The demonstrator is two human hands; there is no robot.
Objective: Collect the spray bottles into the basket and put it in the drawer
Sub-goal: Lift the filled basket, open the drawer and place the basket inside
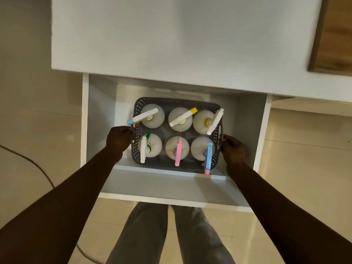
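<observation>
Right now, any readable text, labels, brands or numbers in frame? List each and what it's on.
None readable.
Spray bottles: six seen from above, only tops and trigger heads show; any side labels are hidden.
Grey basket: perforated wall, no marking visible.
White drawer and cabinet top: plain, no print.
Left hand and right hand each hold a basket side.

Hands point(118, 139) gripping basket point(176, 101) in drawer point(99, 111)

1. Left hand point(119, 139): arm extended forward, fingers curled closed over the left end of the basket point(216, 149).
2. Right hand point(231, 147): arm extended, fingers gripping the basket's right end.
</observation>
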